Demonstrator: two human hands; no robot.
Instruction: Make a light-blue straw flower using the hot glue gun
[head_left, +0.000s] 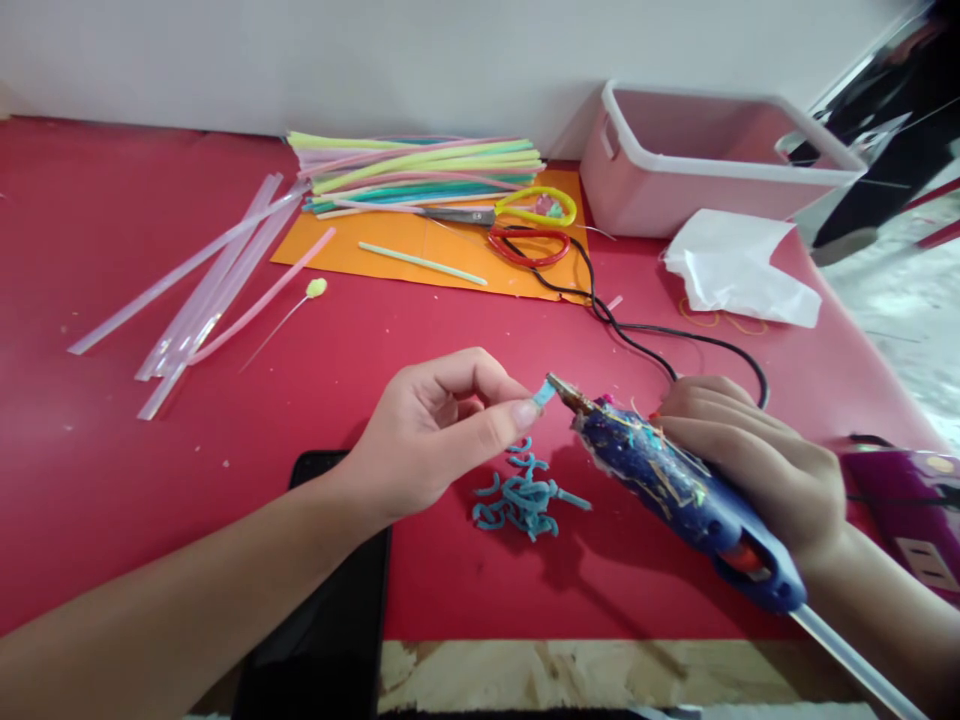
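Fingers and thumb of my left hand (435, 430) are pinching a light-blue chenille piece (545, 393) near the clock's centre. Around the blue hot-glue gun (675, 480), at four o'clock, my right hand (757, 465) is closing, its nozzle (571, 395) apparently touching the piece. Curled blue chenille bits (525, 500) are lying at six o'clock, scissors (480, 216) at twelve. I'm probably gluing; next seems to be calling for steady dabbing, fingertips keeping off hot metal.
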